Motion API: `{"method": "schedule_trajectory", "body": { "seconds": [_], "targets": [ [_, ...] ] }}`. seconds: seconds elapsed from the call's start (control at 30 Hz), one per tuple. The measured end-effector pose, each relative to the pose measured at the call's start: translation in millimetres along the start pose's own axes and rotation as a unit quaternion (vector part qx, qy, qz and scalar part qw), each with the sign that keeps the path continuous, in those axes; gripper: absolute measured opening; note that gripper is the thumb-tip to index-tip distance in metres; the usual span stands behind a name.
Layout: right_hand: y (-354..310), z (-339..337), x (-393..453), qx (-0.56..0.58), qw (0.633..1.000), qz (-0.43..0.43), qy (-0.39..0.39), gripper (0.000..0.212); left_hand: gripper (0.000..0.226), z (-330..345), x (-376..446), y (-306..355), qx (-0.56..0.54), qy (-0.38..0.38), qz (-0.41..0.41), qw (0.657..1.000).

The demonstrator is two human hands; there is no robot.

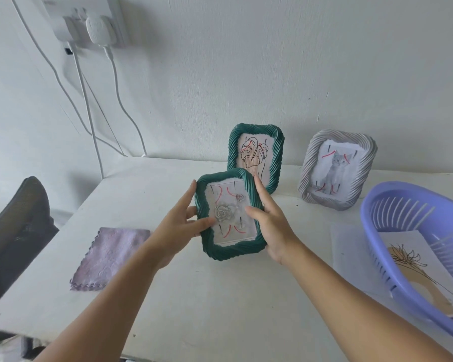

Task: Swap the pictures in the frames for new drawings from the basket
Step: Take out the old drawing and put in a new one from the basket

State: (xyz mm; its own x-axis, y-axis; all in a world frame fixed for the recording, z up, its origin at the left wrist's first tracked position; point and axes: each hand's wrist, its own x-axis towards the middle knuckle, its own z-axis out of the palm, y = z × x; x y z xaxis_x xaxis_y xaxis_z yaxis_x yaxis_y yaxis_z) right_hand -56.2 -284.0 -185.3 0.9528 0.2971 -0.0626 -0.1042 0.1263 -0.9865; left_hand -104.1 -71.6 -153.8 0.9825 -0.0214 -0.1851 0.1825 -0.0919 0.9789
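**Green frame held up between both hands**

The left hand [179, 226] and right hand [271, 218] grip the small green frame [228, 215] by its sides above the table [194, 296], thumbs across its rose picture [226, 214]. The basket [392, 205] is cut off at right, its drawing [416, 273] partly hidden.

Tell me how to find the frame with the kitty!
Look along the white wall at the table's back edge. Right of the tall green twisted-rim frame stands a pale grey twisted-rim frame. Only it shows a grey kitten.
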Motion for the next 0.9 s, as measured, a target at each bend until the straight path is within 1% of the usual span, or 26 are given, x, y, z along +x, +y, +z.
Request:
{"method": "schedule_trajectory", "body": {
  "seconds": [0.07, 0.13, 0.37, 0.47, 0.53, 0.57, 0.63, 0.7, 0.8, 0.9],
  "targets": [
    [2, -2, -3, -0.039, 0.999, -0.012, -0.013, 0.073, 0.097, 0, 1, -4, 0.02, 0.018, 0.003, 1.0],
    [2, -5, -5, -0.067, 0.997, -0.018, -0.029, 0.075, 0.096, -1, 2, -7, 0.035, 0.02, 0.002, 0.999],
    [6, -10, -7, -0.09, 0.995, -0.004, -0.044, 0.081, 0.094, -4, 9, -11, 0.054, 0.0, 0.0, 0.999],
    [7, -12, -11, -0.164, 0.985, -0.002, -0.061, 0.085, 0.094, -7, 12, -15, 0.098, 0.0, -0.005, 0.995],
    [4, -12, -12, -0.263, 0.962, 0.002, -0.07, 0.089, 0.095, -8, 13, -19, 0.151, 0.003, -0.008, 0.988],
    [3, -12, -12, -0.325, 0.943, 0.006, -0.07, 0.089, 0.095, -9, 14, -21, 0.191, 0.007, -0.007, 0.981],
    [0, -9, -10, -0.456, 0.888, -0.004, -0.054, 0.088, 0.094, -9, 18, -25, 0.289, 0.026, -0.006, 0.957],
    [1, -9, -6, -0.545, 0.838, -0.01, -0.036, 0.086, 0.09, -11, 21, -28, 0.364, 0.045, -0.004, 0.93],
    [9, -12, -3, -0.61, 0.791, 0.026, -0.043, 0.083, 0.084, -13, 23, -37, 0.404, 0.048, -0.004, 0.914],
    [18, -13, -7, -0.635, 0.771, 0.03, -0.045, 0.082, 0.079, -13, 21, -44, 0.437, 0.049, -0.017, 0.898]
  ]
}}
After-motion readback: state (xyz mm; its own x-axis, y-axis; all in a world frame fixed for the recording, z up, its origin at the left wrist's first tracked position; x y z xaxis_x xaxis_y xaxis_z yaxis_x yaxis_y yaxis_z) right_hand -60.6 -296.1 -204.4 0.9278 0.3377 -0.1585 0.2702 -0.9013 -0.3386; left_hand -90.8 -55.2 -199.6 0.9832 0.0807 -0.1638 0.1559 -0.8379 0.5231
